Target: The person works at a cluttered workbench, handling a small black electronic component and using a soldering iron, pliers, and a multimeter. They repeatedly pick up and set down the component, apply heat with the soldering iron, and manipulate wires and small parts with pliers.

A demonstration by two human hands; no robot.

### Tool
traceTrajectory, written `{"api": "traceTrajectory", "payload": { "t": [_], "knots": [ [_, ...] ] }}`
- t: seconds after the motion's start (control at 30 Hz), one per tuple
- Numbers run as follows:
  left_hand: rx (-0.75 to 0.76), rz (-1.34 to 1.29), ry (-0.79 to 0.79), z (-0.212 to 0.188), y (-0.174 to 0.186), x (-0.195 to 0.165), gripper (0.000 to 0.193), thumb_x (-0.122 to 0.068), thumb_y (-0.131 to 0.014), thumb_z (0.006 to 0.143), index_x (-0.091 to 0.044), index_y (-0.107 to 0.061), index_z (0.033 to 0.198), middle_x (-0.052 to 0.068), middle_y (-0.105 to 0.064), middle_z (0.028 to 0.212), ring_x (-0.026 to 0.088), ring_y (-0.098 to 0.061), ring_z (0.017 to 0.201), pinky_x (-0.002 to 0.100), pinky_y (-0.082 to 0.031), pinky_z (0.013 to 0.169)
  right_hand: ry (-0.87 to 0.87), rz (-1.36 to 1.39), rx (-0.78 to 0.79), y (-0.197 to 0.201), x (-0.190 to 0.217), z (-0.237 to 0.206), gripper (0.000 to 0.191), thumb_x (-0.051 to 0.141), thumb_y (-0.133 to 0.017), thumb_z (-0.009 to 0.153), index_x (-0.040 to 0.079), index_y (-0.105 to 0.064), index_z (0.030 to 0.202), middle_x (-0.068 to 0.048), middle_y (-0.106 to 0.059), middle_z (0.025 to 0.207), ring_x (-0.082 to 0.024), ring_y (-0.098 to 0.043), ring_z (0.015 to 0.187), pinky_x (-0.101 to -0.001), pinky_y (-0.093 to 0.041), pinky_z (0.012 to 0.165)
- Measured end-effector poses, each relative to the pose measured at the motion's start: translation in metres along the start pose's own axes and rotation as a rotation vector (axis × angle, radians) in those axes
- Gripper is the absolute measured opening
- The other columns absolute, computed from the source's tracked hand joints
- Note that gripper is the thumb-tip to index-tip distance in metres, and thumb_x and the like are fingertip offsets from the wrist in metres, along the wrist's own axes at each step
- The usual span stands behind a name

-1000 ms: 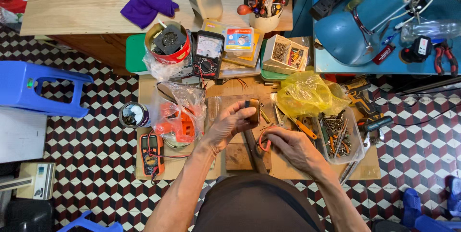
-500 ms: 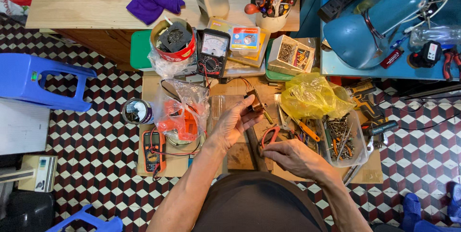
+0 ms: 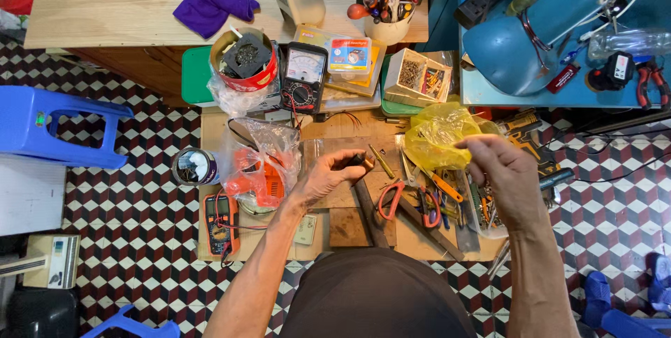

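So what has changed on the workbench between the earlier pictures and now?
The right hand left the board in front of the body and rose to the right, beside the yellow plastic bag. The left hand stayed over the wooden board, pinching a small dark part. Tools unmoved.

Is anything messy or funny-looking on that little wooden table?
Nothing looks spilled or broken, but it is crowded. The yellow plastic bag lies crumpled over the tools, and red-handled pliers lie loose near the left hand.
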State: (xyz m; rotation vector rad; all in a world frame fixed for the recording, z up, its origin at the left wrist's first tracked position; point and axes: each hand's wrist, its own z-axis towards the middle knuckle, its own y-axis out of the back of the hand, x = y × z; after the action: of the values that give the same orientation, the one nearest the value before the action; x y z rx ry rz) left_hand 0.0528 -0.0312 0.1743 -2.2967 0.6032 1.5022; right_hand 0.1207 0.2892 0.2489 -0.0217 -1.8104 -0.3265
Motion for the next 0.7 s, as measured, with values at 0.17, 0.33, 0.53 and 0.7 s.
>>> {"api": "traceTrajectory", "payload": {
  "t": [0.17, 0.33, 0.53, 0.7],
  "knots": [
    [0.227, -0.056, 0.086, -0.017, 0.013, -0.014, 0.055, -0.025, -0.079, 0.084, -0.005, -0.068, 0.134, 0.002, -0.074, 0.110, 0.010, -0.066, 0.099, 0.027, -0.053, 0.090, 0.017, 0.008, -0.149, 0.004, -0.026, 0.024, 0.026, 0.023, -0.059, 0.108, 0.002, -0.074, 0.109, 0.004, -0.055, 0.068, -0.004, -0.043, 0.059, -0.0205, -0.030, 0.053],
    [0.226, -0.080, 0.117, -0.022, 0.013, -0.016, 0.053, -0.027, -0.079, 0.085, -0.004, -0.069, 0.133, 0.003, -0.075, 0.106, 0.010, -0.067, 0.094, 0.027, -0.054, 0.087, 0.169, -0.684, -0.330, 0.000, -0.031, 0.014, 0.025, 0.025, -0.059, 0.104, 0.009, -0.072, 0.118, -0.009, -0.071, 0.098, -0.007, -0.063, 0.073, -0.0232, -0.049, 0.064],
    [0.194, -0.158, 0.142, -0.012, 0.004, -0.008, 0.050, -0.029, -0.079, 0.087, -0.001, -0.071, 0.128, 0.006, -0.074, 0.100, 0.011, -0.068, 0.087, 0.029, -0.057, 0.083, 0.280, -0.559, -0.069, -0.047, -0.002, -0.022, 0.036, 0.018, -0.061, 0.098, 0.010, -0.063, 0.133, -0.010, -0.064, 0.139, -0.011, -0.053, 0.058, -0.0276, -0.051, 0.054],
    [0.268, -0.317, 0.076, -0.009, -0.003, -0.005, 0.041, -0.028, -0.077, 0.093, -0.002, -0.070, 0.125, 0.000, -0.071, 0.101, 0.008, -0.063, 0.088, 0.026, -0.053, 0.083, -0.120, 0.037, 0.445, -0.092, 0.000, -0.022, 0.046, 0.012, -0.054, 0.101, 0.017, -0.053, 0.146, -0.006, -0.066, 0.090, -0.010, -0.060, 0.071, -0.0279, -0.055, 0.064]
  ]
}}
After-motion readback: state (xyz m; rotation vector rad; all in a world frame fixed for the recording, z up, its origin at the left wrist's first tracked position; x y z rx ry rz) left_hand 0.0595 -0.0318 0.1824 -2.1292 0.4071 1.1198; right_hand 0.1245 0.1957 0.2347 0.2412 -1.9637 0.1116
